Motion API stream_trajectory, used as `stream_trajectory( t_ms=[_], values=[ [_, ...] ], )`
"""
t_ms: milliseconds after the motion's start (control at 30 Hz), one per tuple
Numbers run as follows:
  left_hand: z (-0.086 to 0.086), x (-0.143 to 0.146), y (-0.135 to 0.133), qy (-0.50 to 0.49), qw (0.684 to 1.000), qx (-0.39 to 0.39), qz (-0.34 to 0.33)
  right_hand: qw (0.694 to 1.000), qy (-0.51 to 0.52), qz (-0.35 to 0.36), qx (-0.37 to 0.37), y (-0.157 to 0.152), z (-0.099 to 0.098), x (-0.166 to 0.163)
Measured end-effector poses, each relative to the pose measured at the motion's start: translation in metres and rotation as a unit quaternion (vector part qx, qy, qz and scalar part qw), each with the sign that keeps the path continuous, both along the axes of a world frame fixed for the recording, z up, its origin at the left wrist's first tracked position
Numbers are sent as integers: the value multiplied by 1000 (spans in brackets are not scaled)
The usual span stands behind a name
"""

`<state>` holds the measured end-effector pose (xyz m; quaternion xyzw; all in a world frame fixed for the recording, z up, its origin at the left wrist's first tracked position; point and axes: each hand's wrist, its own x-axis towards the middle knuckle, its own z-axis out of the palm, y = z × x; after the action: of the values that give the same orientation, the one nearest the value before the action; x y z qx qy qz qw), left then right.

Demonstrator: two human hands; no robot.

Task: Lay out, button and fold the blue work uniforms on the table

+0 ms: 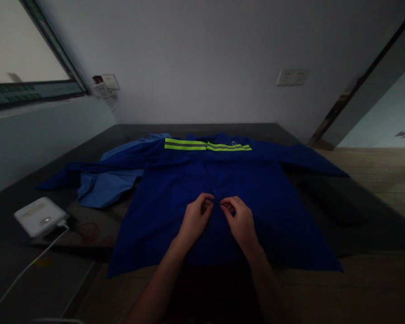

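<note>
A dark blue work jacket (249, 180) lies spread out, front up, on a dark table, with its sleeves out to both sides. Yellow-green reflective strips (185, 144) cross its chest. Over the lower middle of the front, my left hand (198, 212) pinches the jacket's front opening between thumb and fingers. Close beside it on the right, my right hand (239, 218) is closed in a similar pinch on the cloth. A small gap separates the fingertips. Exactly which bit of the edge or fastening they hold is too dark to make out.
Light blue cloth (110, 186) lies partly under the jacket's left-hand sleeve. A white box-shaped device (40, 216) with a white cable (30, 265) stands at the left. A dark flat object (334, 202) rests on the right of the table (381, 216). Behind rises a wall with sockets (293, 77).
</note>
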<state>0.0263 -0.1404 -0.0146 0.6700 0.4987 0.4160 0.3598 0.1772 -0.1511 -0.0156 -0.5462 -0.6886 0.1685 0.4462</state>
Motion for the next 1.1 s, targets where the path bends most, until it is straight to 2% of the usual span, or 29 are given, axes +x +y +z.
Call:
stream_trajectory(
  t_ms=[167, 300, 433, 533, 700, 800, 933, 1000, 1100],
  values=[
    [1, 1, 0, 43, 999, 12, 17, 998, -37, 60, -2, -32, 7, 2],
    [1, 1, -1, 44, 999, -13, 16, 982, -134, 131, -24, -62, 9, 3],
    [0, 2, -1, 35, 999, -21, 12, 964, -209, 158, -47, -73, 8, 5],
    [0, 2, -1, 30, 999, -23, 11, 963, -196, 171, -68, -70, 8, 8],
    [8, -3, -15, 14, 998, -59, -7, 969, -95, 211, -90, -65, 9, 20],
    [15, -11, -31, 39, 997, -68, 3, 983, -13, 165, -79, -64, 4, 25],
    [20, -18, -54, 87, 995, -41, 26, 995, 66, 1, -76, -64, -1, 27],
    [20, -16, -63, 123, 992, -31, 3, 992, 91, -57, -69, -65, -2, 27],
    [15, -9, -73, 191, 980, -19, -54, 989, 107, -83, -51, -66, -2, 26]
  ],
)
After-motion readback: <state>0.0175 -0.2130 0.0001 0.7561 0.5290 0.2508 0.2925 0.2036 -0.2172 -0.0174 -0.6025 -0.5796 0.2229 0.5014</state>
